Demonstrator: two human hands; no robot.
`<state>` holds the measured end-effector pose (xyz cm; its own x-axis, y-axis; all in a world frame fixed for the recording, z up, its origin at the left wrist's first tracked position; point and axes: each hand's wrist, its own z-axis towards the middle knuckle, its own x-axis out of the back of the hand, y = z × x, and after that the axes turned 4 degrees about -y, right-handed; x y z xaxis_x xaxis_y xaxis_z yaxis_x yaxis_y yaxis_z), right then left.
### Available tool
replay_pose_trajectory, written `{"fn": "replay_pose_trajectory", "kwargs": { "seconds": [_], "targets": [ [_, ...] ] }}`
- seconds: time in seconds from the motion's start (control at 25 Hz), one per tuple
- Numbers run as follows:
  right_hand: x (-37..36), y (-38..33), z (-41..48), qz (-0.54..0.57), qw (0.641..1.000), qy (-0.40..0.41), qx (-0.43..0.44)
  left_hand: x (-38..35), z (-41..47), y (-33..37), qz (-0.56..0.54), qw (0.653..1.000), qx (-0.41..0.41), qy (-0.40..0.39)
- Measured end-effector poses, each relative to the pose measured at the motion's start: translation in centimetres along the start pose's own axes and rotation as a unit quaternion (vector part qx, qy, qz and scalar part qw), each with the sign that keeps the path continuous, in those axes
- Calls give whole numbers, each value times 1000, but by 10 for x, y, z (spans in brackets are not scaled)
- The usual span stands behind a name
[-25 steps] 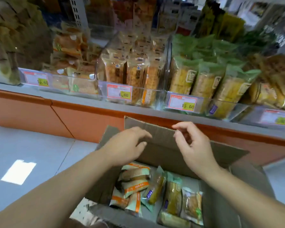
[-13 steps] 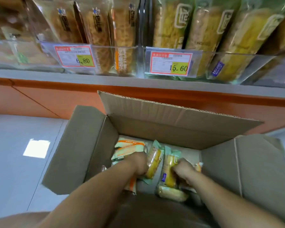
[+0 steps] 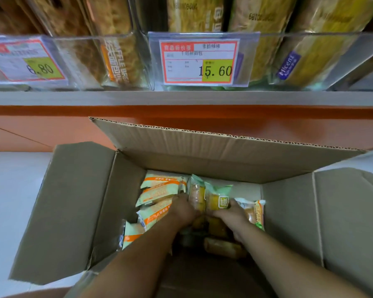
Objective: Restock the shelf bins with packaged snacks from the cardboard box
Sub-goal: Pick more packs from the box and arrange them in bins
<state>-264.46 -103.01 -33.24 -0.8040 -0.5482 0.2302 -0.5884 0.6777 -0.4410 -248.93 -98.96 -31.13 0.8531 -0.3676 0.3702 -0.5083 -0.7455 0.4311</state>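
While both arms are down inside the open cardboard box (image 3: 202, 151), the left hand (image 3: 182, 210) grips one green-topped snack pack (image 3: 196, 193) and the right hand (image 3: 233, 214) grips a second green-topped pack (image 3: 217, 198) beside it, the two touching and upright; orange-striped packs (image 3: 157, 190) lie heaped at the box's left; above, a clear shelf bin (image 3: 332, 36) stands stocked behind the 15.60 price tag (image 3: 199, 61).

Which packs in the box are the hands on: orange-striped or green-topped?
The green-topped yellow snack packs: the left hand and right hand each grip one. The orange-striped white packs lie left of them.
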Motion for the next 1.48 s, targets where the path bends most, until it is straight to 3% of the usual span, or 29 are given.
{"fn": "replay_pose_trajectory", "kwargs": {
  "seconds": [0.12,0.44,0.56,0.76,0.92,1.16,1.36,1.48],
  "targets": [
    [19,-18,-21,51,996,-66,23,15,-7,-8,-115,993,-13,8],
    [47,-44,-77,154,965,-161,138,52,-68,5,-310,945,-56,-87],
    [60,-50,-112,182,949,-186,177,59,-102,19,-332,928,-99,-136],
    [84,-71,-162,140,939,-180,256,85,-149,37,-318,923,-196,-96],
    [97,-106,-212,130,922,-146,335,107,-186,66,-293,916,-270,-37],
    [126,-184,-293,51,876,-33,478,170,-256,112,-263,883,-384,63],
    [128,-265,-313,91,805,94,578,226,-274,118,-383,811,-428,112],
    [107,-295,-297,7,806,149,573,243,-266,109,-424,803,-410,85]
  ]
}}
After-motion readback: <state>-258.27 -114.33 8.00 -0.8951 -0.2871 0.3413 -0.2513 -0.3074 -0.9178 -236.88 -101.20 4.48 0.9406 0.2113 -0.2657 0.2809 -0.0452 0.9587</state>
